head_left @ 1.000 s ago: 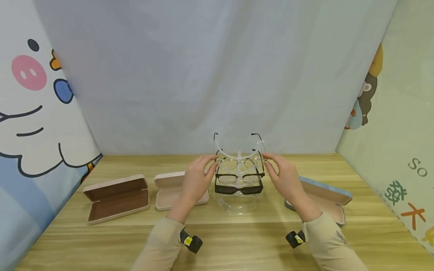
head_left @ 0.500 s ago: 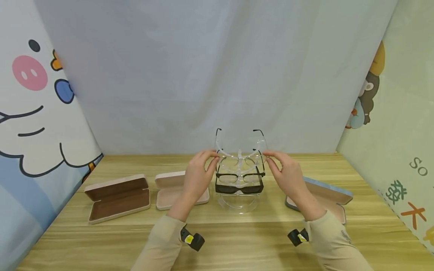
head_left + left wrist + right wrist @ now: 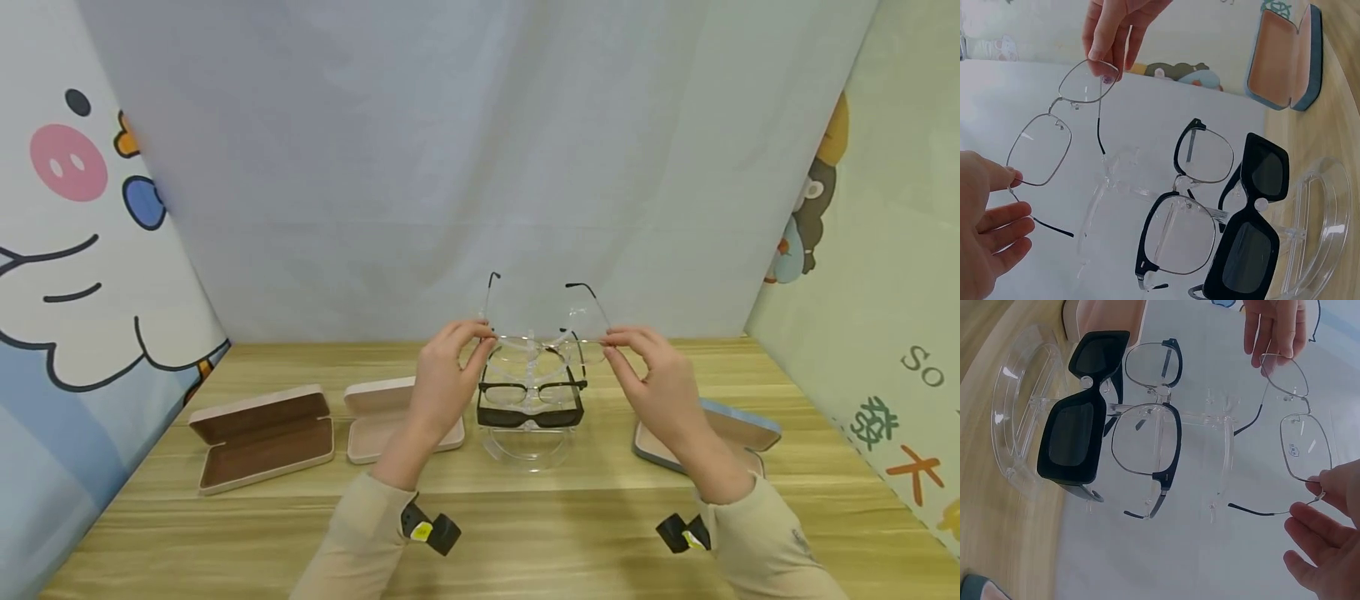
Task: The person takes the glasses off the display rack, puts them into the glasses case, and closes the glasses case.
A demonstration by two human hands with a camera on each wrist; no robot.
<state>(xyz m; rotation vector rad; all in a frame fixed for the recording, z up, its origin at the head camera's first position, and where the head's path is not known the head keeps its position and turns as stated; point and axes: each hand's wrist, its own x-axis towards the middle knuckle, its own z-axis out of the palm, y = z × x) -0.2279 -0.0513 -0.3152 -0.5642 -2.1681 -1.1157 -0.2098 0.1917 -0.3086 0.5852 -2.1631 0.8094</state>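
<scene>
Both hands hold a pair of thin metal-rimmed eyeglasses (image 3: 1049, 107) above a clear display stand (image 3: 1335, 232), the temples unfolded and pointing away. My left hand (image 3: 442, 377) pinches the frame at its left end, thumb against fingers. At the right end my right hand (image 3: 664, 390) pinches the rim near the hinge. In both wrist views the eyeglasses are apart from the stand's upper arms. Lower on the stand sit black half-rim eyeglasses (image 3: 532, 387), and below those dark sunglasses (image 3: 529, 417).
Three open glasses cases lie on the wooden table (image 3: 540, 533): a brown-lined case (image 3: 270, 458) at far left, a pale pink-lined case (image 3: 367, 437) left of the stand, and a blue case (image 3: 742, 423) partly behind the right forearm. A grey cloth (image 3: 480, 167) hangs behind.
The metal-rimmed eyeglasses have risen off the stand and shifted right, tilting slightly. Both hands have moved up and right with them, the right hand farther.
</scene>
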